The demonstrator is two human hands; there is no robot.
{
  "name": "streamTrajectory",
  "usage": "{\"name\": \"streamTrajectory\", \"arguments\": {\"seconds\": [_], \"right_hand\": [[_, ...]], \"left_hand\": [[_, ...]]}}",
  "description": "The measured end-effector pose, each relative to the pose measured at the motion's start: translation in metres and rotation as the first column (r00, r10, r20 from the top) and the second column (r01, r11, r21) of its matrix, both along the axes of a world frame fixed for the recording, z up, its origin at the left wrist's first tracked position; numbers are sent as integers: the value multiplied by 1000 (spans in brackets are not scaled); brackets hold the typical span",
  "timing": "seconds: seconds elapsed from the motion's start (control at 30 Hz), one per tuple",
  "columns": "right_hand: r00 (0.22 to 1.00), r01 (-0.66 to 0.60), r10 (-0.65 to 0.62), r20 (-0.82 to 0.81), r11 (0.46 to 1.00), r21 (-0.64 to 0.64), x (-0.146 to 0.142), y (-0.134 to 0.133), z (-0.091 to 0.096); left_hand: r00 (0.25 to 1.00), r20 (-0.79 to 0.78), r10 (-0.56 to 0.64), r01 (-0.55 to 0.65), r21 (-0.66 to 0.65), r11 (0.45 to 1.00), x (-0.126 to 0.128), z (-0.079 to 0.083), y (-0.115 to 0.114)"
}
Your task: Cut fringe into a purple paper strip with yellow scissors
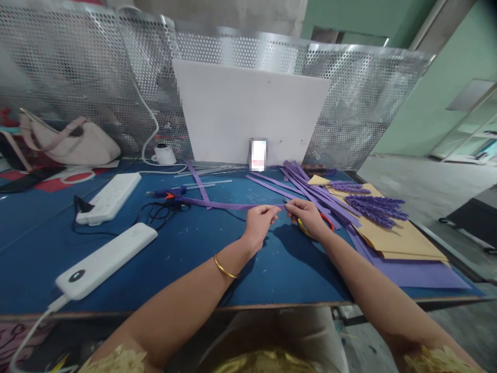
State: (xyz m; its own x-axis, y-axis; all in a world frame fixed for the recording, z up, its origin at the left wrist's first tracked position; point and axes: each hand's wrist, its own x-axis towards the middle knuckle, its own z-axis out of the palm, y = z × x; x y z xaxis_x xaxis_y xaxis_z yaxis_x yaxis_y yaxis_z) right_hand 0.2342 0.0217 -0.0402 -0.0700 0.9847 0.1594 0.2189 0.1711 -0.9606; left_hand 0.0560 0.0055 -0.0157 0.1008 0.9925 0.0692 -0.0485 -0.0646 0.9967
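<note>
A long purple paper strip (227, 205) stretches across the table from the left into my two hands. My left hand (261, 226) is closed, thumb and fingertips pinching the strip near its right end. Just to the right, my right hand (304, 213) is closed too, its fingertips pinched at the strip's tip. Scissors (329, 221) with red and yellow handles are under and beside my right hand, which partly hides them. At the strip's left end is a blue glue gun (171, 193) with an orange trigger.
More purple strips (310, 189), brown envelopes (404, 241) and purple lavender-like sprigs (376, 207) lie at the right. A lit phone (258, 155) stands against a white board (248, 114). A power strip (111, 198), white power bank (106, 261) and handbag (73, 140) are at the left.
</note>
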Motion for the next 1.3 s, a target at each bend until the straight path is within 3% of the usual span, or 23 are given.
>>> {"name": "streamTrajectory", "arguments": {"seconds": [0.2, 0.3, 0.43, 0.6, 0.77, 0.97, 1.13, 1.3], "right_hand": [[999, -39, 39, 16, 998, 38, -5, -5, 4], [999, -41, 41, 0, 997, 71, -7, -8, 10], [998, -15, 21, -51, 994, 107, -10, -12, 16], [987, 50, -35, -156, 994, 92, -13, -13, 17], [962, 62, -46, -268, 997, 54, -34, -17, 21], [953, -2, 4, -302, 1000, 5, -63, -21, 17], [949, -14, 1, -314, 999, -37, -59, -23, 6], [945, -3, -22, -325, 997, -78, -55, -24, 2]], "left_hand": [[966, -223, 128, -71, 247, 966, -10, 4, 11], [915, -379, 139, 6, 358, 934, -16, 12, 11], [832, -545, 105, 149, 400, 904, -19, 23, 4], [776, -630, 16, 243, 322, 915, -23, 30, 4], [831, -551, -76, 233, 220, 947, -32, 30, 16], [902, -412, -129, 192, 115, 975, -40, 17, 16], [924, -323, -207, 214, -16, 977, -35, 2, 12], [928, -269, -257, 238, -100, 966, -32, -1, 9]]}}
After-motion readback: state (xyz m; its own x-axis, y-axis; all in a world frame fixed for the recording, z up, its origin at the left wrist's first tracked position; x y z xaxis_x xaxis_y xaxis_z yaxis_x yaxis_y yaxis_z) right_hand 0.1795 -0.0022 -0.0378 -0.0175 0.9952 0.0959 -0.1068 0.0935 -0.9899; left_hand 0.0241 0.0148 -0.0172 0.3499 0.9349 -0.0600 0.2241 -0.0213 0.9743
